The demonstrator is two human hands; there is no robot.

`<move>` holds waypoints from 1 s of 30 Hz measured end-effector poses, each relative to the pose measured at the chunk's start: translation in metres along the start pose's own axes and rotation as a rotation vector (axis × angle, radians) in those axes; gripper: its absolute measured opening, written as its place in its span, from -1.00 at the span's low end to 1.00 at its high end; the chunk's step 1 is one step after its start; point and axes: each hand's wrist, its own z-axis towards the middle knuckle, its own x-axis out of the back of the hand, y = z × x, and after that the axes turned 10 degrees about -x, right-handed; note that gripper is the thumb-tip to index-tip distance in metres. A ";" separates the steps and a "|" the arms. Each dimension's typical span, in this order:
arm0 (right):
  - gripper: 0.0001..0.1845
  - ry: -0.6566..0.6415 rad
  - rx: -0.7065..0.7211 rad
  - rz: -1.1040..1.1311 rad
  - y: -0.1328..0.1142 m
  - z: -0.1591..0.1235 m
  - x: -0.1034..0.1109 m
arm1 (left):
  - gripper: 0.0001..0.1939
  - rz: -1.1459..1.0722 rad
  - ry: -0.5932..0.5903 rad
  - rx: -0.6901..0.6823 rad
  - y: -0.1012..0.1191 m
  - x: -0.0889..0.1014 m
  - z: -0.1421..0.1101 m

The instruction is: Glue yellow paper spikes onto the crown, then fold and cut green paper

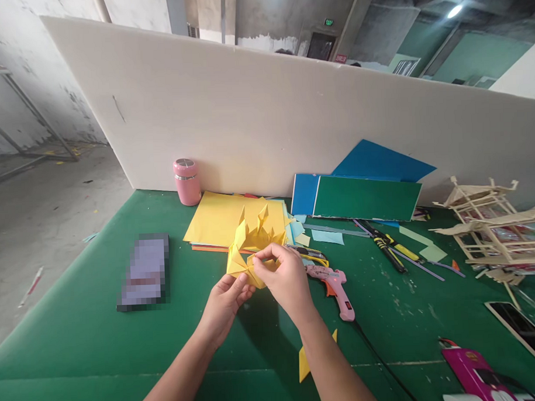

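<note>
Worktop (80,353): green surface, scuffed on the right, a seam line crossing its near part. Pale partition panel (264,113) upright along the far edge, a dark scratch-like line at its left. Floor (44,231): bare grey, littered with small scraps. Left wall (65,73): white, finish patchy and marked dark; a metal frame (36,109) stands before it. Beyond the panel: rough grey wall (270,16) with ragged white patches, a dark framed opening (320,46), lit green sign (328,22), greenish wall section (486,58), one bright ceiling lamp (454,11)
</note>
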 end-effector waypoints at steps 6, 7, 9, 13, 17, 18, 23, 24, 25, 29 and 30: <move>-0.89 -0.020 -0.018 0.022 0.000 -0.001 -0.001 | -0.63 -0.006 0.025 0.008 0.000 -0.001 0.000; -0.89 -0.022 -0.017 0.027 0.000 -0.001 -0.001 | -0.63 -0.008 0.030 0.012 0.000 0.000 0.000; -0.89 -0.027 -0.020 0.033 0.000 -0.001 -0.001 | -0.63 -0.016 0.040 0.021 -0.001 0.001 0.001; -0.90 -0.046 -0.053 0.043 0.000 -0.001 -0.002 | -0.64 -0.043 0.042 0.041 -0.002 0.003 0.001; -0.90 -0.062 -0.084 0.060 -0.001 -0.001 -0.003 | -0.60 -0.079 0.040 0.054 -0.003 0.004 0.001; -0.90 -0.066 -0.087 0.063 -0.001 -0.001 -0.003 | -0.59 -0.088 0.039 0.056 -0.003 0.004 0.002; -0.90 -0.080 -0.089 0.080 -0.001 -0.001 -0.003 | -0.61 -0.116 0.039 0.059 -0.004 0.004 0.002; -0.90 -0.080 -0.087 0.083 0.000 -0.001 -0.004 | -0.61 -0.119 0.039 0.058 -0.004 0.004 0.002; -0.90 -0.080 -0.086 0.085 0.000 -0.001 -0.004 | -0.62 -0.122 0.039 0.057 -0.004 0.004 0.002; -0.90 -0.088 -0.083 0.087 0.000 -0.001 -0.004 | -0.61 -0.128 0.036 0.051 -0.005 0.005 0.002; -0.90 -0.095 -0.080 0.087 0.000 -0.001 -0.004 | -0.61 -0.128 0.036 0.048 -0.005 0.006 0.002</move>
